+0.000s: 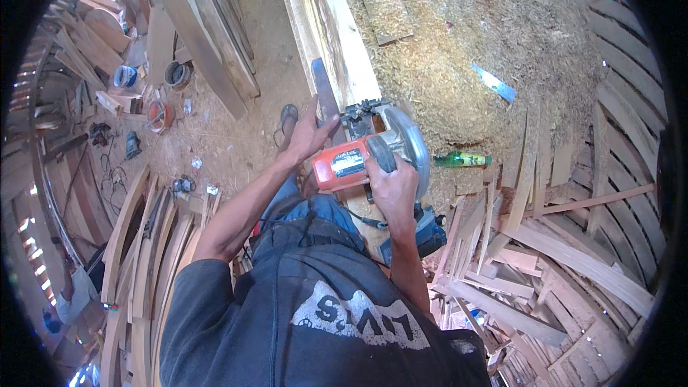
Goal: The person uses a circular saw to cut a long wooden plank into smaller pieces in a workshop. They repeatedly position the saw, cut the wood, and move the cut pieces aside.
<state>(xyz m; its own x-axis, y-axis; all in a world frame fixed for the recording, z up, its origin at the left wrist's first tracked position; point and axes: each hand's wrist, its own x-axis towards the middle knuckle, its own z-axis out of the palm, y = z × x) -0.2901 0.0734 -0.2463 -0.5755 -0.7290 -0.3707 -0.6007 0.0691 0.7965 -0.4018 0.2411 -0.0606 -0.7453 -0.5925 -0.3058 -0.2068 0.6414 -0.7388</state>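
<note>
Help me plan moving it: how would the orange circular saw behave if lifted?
The circular saw probably feels heavy for its size, given its bulky motor housing. It should be stiff, since housing and curved metallic guard look like one rigid assembly. It may lean to the left, as the housing juts out that way from the guard.

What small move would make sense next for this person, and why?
Probably easing the circular saw forward along the pale plank: the right hand grips the saw, the left hand holds the dark flat strip at its front left, and the plank runs on ahead.
</note>
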